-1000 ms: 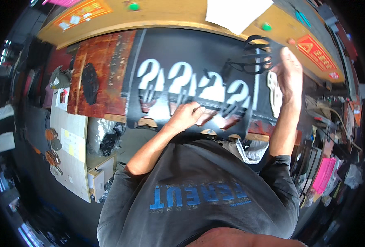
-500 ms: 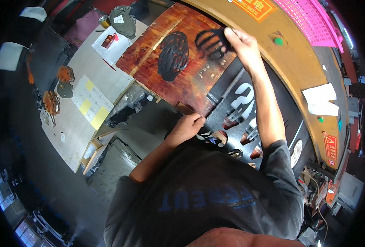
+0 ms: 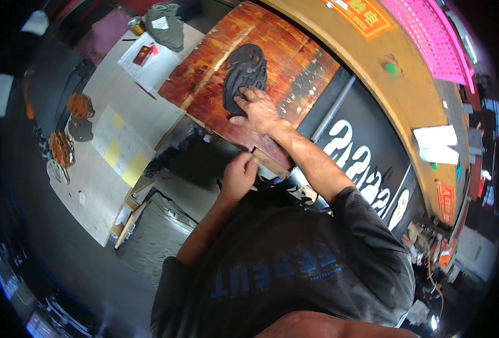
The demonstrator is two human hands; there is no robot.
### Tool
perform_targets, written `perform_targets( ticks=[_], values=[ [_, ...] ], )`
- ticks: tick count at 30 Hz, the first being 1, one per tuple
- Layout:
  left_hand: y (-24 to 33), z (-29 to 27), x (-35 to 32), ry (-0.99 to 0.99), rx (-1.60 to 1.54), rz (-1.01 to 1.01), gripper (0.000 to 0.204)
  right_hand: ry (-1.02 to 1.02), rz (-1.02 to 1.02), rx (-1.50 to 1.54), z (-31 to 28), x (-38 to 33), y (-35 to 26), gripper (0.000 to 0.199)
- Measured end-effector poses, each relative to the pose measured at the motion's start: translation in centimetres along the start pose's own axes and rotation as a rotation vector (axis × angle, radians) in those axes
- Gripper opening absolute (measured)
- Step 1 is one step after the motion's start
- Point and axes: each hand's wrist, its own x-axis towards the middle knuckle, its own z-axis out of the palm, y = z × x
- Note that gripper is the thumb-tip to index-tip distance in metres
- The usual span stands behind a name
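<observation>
A stack of flat black cut-out pieces point(image 3: 246, 65), rounded and slotted, lies on the reddish-brown wooden board point(image 3: 204, 67). Over its near end lies my right hand point(image 3: 258, 110), open, fingers stretched across the pieces and the thumb out to the side. The hand and wrist hide part of the lower pieces. My left hand point(image 3: 240, 176) is closed at the board's near edge, beside a light wood strip point(image 3: 270, 163), with its fingertips against that edge.
White hook-shaped forms point(image 3: 353, 163) stand on a dark surface right of the board. An ochre machine beam point(image 3: 367, 62) curves along the far right, with a pink basket point(image 3: 429, 39) above. Papers and brown cut pieces point(image 3: 62, 149) lie on the pale table point(image 3: 100, 205) at left.
My right hand has moved left and nearer, bringing its slotted black piece from the board's right side onto the stack, and its fingers have spread. My left hand has shifted left along the near edge.
</observation>
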Motion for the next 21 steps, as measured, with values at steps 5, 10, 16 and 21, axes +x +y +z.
perform_targets(
  ticks=[5, 10, 16, 21],
  values=[
    [0.1, -1.9, 6.6, 0.272, 0.364, 0.368, 0.026, 0.258, 0.105, 0.301, -0.6, -6.2, 0.7, 0.054],
    [-0.4, -0.4, 13.7, 0.122, 1.115, 0.386, 0.079, 0.501, 0.353, 0.379, -2.0, -21.6, 4.6, 0.035],
    [2.9, 1.9, 11.0, 0.09, 0.729, 0.592, 0.062, 0.73, 1.405, -0.111, -4.6, -50.6, 13.1, 0.05],
    [2.3, 12.2, 8.2, -0.432, 0.102, -0.289, 0.033, 0.613, 1.901, 0.166, 0.1, -63.4, 17.4, 0.066]
  ],
)
